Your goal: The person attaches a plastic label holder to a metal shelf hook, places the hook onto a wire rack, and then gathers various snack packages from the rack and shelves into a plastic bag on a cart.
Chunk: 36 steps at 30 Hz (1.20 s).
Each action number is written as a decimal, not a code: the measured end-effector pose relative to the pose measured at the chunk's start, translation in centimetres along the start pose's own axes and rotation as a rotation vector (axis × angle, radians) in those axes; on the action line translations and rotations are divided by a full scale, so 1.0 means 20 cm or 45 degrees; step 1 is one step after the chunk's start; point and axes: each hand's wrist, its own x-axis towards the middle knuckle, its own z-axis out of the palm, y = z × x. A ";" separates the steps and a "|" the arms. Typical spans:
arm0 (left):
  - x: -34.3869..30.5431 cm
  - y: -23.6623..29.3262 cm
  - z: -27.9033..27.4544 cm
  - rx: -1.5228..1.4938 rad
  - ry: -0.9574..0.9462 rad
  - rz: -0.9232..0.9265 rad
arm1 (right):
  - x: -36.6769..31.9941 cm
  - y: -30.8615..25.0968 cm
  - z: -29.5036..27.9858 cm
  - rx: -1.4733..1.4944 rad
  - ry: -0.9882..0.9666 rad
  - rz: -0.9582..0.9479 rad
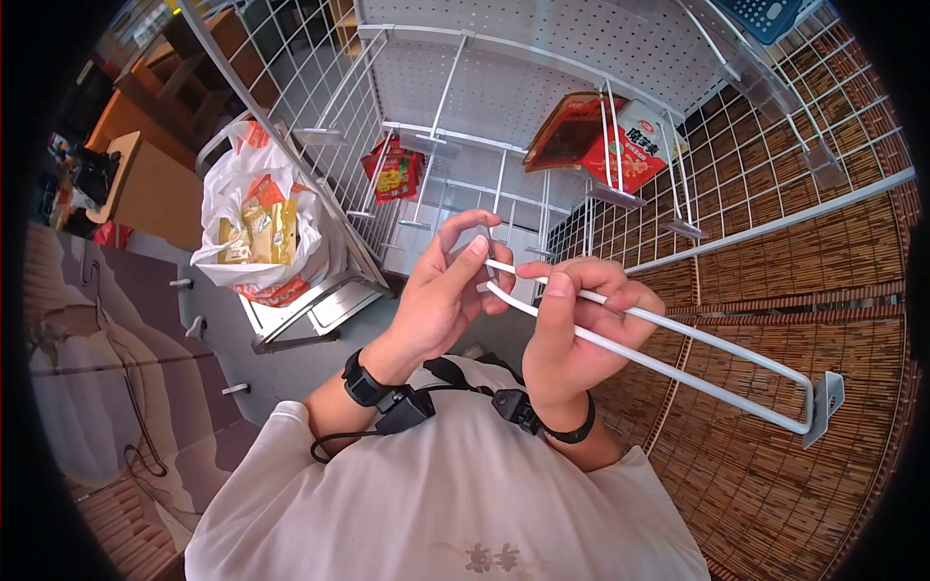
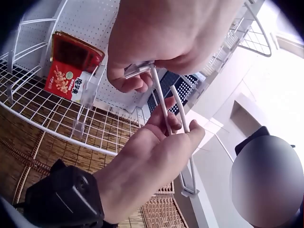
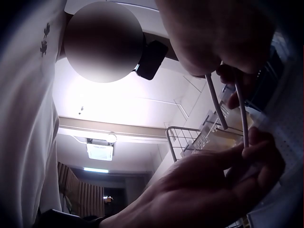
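Note:
A white two-pronged wire display hook spans both hands in front of the chest. My right hand grips its two rods near the middle, thumb on top. A flat metal plate sits at the hook's closed far end, pointing right. My left hand pinches a small shiny piece at the other end, where one rod reaches the fingers. In the left wrist view this shiny piece shows between thumb and fingers, against one rod's tip. The second rod's tip stands free beside it.
A white wire rack with a perforated back panel stands ahead, with several hooks. Red snack packs hang at its left, and a red-and-white pack at its right. A white plastic bag holding yellow packets rests at left. Woven blinds cover the right.

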 end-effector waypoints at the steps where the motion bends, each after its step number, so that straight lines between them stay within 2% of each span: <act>1: 0.00 0.00 0.00 -0.008 -0.011 0.005 | 0.00 0.00 0.00 0.000 0.000 0.000; 7: 0.00 0.03 -0.01 0.056 -0.027 -0.034 | -0.01 0.00 -0.01 -0.029 -0.070 0.035; 12: 0.01 0.01 -0.02 0.061 -0.087 0.009 | 0.03 -0.03 0.00 0.009 0.049 0.122; 14: 0.00 0.01 -0.03 0.040 -0.054 -0.055 | 0.05 -0.02 -0.01 0.009 0.084 0.127; 17: 0.00 -0.01 0.00 0.006 0.043 -0.029 | 0.06 -0.02 -0.02 0.014 0.108 0.159; 19: 0.00 0.00 0.00 0.016 0.023 -0.021 | 0.06 -0.02 -0.02 0.023 0.111 0.171; 22: -0.01 0.00 -0.01 0.046 -0.012 -0.021 | 0.06 -0.02 -0.03 0.031 0.092 0.136; 28: -0.02 0.03 -0.03 0.168 -0.037 -0.077 | 0.06 -0.01 -0.07 -0.009 -0.153 0.026; 33: -0.04 0.05 -0.02 0.194 -0.016 -0.092 | 0.08 -0.02 -0.06 0.134 -0.083 0.213; 36: -0.03 0.07 -0.04 0.289 -0.119 -0.108 | 0.10 -0.04 -0.08 0.187 -0.102 0.269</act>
